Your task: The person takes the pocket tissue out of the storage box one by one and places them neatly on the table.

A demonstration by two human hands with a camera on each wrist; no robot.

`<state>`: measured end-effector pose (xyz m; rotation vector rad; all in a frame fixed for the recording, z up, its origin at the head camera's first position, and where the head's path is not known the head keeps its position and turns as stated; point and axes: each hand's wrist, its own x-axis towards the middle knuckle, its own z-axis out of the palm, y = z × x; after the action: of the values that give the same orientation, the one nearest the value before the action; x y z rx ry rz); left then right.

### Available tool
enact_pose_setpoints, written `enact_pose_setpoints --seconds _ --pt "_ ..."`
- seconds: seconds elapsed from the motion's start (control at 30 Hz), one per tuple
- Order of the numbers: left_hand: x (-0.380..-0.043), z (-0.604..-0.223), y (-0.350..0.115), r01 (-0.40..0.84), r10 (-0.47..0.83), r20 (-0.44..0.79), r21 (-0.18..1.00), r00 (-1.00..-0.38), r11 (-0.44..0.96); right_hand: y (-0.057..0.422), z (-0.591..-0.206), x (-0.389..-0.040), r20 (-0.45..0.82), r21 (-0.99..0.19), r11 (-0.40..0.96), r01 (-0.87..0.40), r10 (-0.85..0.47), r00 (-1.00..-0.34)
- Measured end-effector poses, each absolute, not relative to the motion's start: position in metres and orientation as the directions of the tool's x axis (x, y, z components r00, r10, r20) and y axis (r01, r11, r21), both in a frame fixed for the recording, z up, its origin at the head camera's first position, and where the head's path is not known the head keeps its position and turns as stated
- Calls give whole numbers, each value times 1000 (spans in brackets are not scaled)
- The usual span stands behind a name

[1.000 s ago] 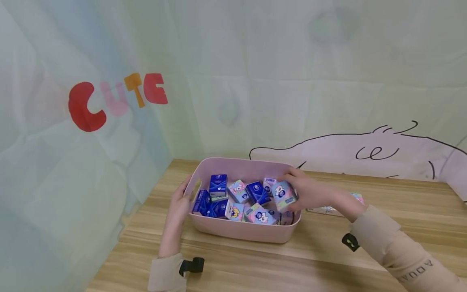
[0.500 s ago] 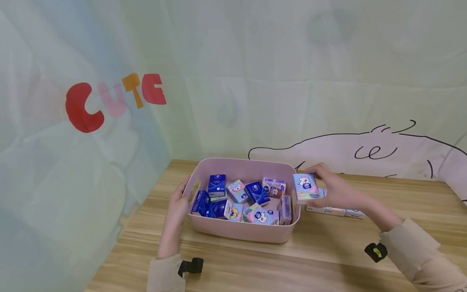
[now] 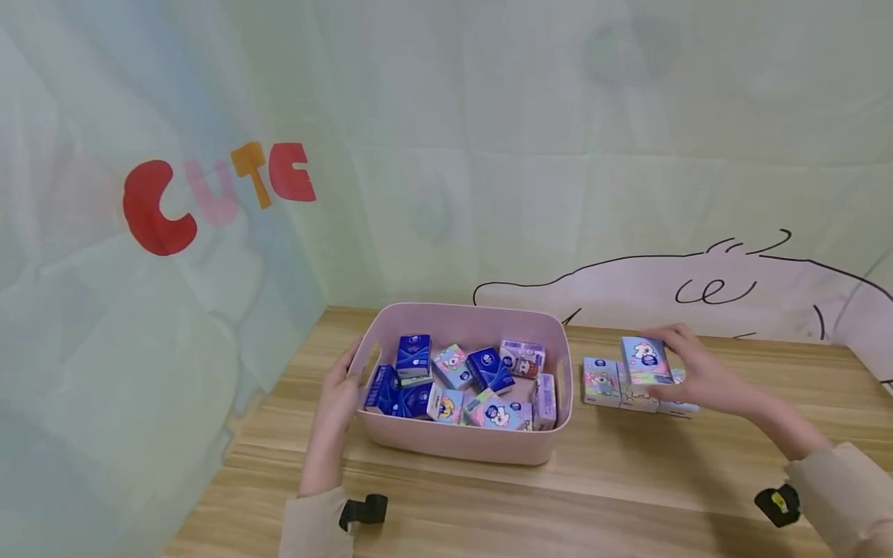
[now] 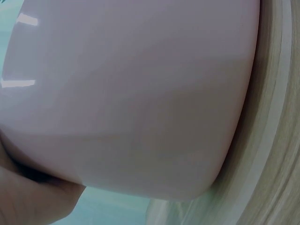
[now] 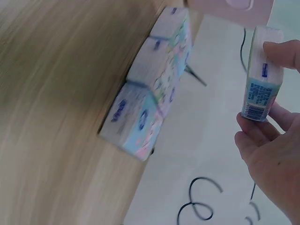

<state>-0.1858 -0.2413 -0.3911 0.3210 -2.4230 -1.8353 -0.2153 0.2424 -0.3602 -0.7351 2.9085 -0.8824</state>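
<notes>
One thumb and the opposing fingers of your right hand (image 3: 698,376) are clamped on a packet (image 3: 643,358) right of centre in the head view, probably by its edges to leave the printed face free. That face turns towards the head camera; in the right wrist view the long axis runs nearly upright, barcode end down. Just beneath, a row of three packets (image 3: 638,399) lies side by side, perhaps set so for neatness. Your left hand (image 3: 339,397) touches the left end of the pink basket (image 3: 463,448), seemingly to steady it (whether those fingers curl round the wall, I cannot tell). Blue packets (image 3: 491,370) and patterned packets (image 3: 453,366) lie loosely inside, lower centre.
</notes>
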Motion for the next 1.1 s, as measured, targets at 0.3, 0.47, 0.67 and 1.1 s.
enact_pose_setpoints --seconds 0.3,0.47,0.67,1.1 --pt "-186 -392 -241 -104 -216 -49 962 -975 254 284 -378 -221 56 -576 748 -330 -367 -929" --pt "-186 -393 -241 -96 -217 -39 961 -975 258 308 -390 -223 56 -606 731 -314 -354 -933" --pt "-186 -393 -242 -93 -218 -34 959 -975 266 330 -401 -226 18 -602 747 -283 -342 -940" --pt "-186 -393 -241 -99 -215 -42 960 -976 260 343 -416 -230 -38 -542 799 -260 -333 -942"
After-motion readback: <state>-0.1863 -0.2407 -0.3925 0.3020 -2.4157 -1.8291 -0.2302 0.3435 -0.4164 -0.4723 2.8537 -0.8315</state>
